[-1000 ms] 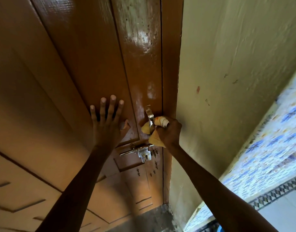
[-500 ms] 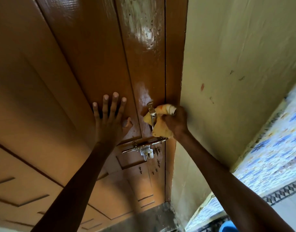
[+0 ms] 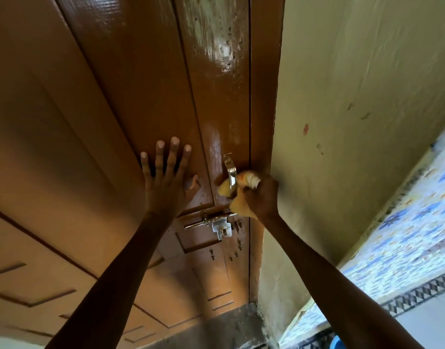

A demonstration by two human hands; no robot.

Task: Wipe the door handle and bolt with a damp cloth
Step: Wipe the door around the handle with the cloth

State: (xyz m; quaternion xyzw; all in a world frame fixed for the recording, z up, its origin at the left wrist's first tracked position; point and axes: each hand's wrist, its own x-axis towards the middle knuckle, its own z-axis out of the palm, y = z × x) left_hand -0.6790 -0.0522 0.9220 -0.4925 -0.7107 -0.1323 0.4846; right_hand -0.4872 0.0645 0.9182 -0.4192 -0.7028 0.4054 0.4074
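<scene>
A shiny metal door handle (image 3: 230, 170) stands upright on a glossy brown door (image 3: 145, 91). My right hand (image 3: 261, 197) grips a yellow cloth (image 3: 226, 190), which is bunched around the handle's lower part. Just below, a metal bolt (image 3: 211, 222) with its hasp lies across the door, uncovered. My left hand (image 3: 166, 182) rests flat on the door panel left of the handle, fingers spread, holding nothing.
The brown door frame (image 3: 264, 96) meets a pale yellowish wall (image 3: 355, 122) on the right. A patterned tiled surface (image 3: 405, 235) runs along the lower right, with a bit of a blue object (image 3: 338, 343) at the bottom edge. A dark threshold (image 3: 216, 328) lies under the door.
My right hand has slid the cloth a little along the handle, up and then back down. The left hand stays pressed on the door. The view has shifted slightly.
</scene>
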